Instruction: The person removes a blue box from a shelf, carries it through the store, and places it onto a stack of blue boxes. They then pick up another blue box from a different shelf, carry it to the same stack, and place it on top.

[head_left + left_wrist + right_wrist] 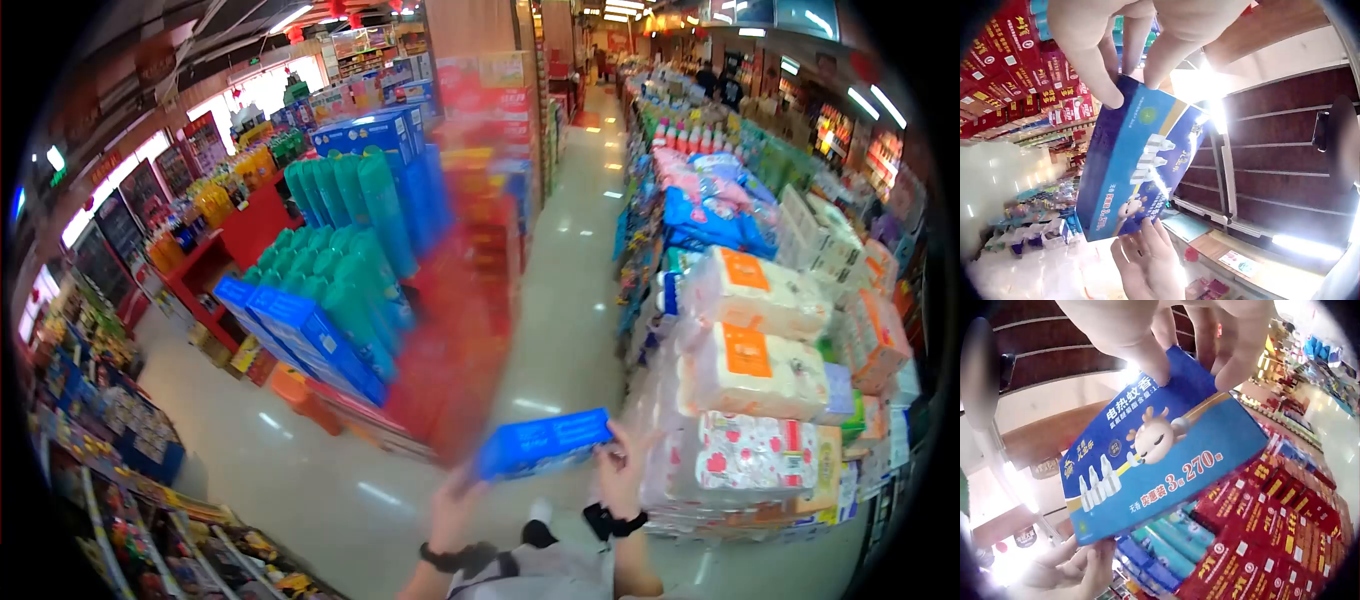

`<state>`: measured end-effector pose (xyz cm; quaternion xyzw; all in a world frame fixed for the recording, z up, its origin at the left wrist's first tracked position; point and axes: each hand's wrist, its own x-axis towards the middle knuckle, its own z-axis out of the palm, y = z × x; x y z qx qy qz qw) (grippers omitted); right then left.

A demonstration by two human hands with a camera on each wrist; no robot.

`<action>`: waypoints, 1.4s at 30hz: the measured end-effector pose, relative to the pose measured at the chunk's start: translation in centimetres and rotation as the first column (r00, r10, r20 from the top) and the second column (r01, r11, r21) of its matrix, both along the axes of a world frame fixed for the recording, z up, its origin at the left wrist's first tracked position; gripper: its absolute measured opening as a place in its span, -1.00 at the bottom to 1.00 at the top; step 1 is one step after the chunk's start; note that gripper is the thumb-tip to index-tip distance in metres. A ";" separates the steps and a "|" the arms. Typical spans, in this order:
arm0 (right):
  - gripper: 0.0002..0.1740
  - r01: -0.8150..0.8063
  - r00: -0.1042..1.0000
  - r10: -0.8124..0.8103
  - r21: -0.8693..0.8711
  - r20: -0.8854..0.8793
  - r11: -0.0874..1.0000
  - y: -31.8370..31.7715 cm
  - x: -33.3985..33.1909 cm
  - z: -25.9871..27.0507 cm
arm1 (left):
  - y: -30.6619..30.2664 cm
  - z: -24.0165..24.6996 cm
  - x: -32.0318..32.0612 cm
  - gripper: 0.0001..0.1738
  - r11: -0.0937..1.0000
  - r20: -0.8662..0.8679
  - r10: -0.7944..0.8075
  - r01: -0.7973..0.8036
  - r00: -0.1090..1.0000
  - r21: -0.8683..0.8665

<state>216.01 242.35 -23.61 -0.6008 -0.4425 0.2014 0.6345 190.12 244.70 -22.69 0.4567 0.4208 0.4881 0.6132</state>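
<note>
A blue mosquito-repellent box (pixel 545 443) is held level between both hands in front of the body in the head view. My left hand (pixel 457 507) grips one end, and my right hand (pixel 622 468) pinches the other end between thumb and fingers. The right wrist view shows the printed front of the box (pixel 1160 456), with white bottles, a cartoon deer and Chinese text. From the left wrist, the same box (pixel 1138 165) appears tilted, my left fingers over its top edge and my right hand (pixel 1150 259) at the far end.
On the left, teal bottles (pixel 340 270) stand in blue cartons (pixel 320 335) on a red display (pixel 440 370). Tissue packs (pixel 755 365) are stacked high on the right. A tiled aisle (pixel 570 230) runs ahead between them. Shelves of small goods (pixel 190 545) line the lower left.
</note>
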 end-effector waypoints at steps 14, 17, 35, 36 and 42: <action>-0.50 -0.102 0.986 0.114 0.103 -0.119 0.989 24.8 11.3 6.0 | 21.9 3.9 13.3 -0.55 0.974 0.045 0.226 -0.227 0.973 0.022; -0.50 -0.130 0.967 0.155 0.132 -0.201 0.983 30.9 13.3 6.5 | 27.4 4.4 15.7 -0.52 0.964 0.106 0.233 -0.244 0.967 0.103; -0.50 -0.500 0.839 0.544 0.407 0.011 0.764 71.8 18.2 14.5 | 55.0 9.9 22.8 -0.48 0.611 0.148 0.584 -0.552 0.798 0.567; -0.51 -0.547 0.805 0.592 0.432 0.038 0.717 74.3 17.5 14.9 | 55.8 10.4 22.6 -0.49 0.552 0.054 0.672 -0.548 0.738 0.628; -0.50 -0.750 0.491 0.871 0.498 -0.024 0.436 88.6 11.4 18.0 | 62.4 14.2 25.8 -0.53 0.200 -0.061 0.968 -0.609 0.242 0.768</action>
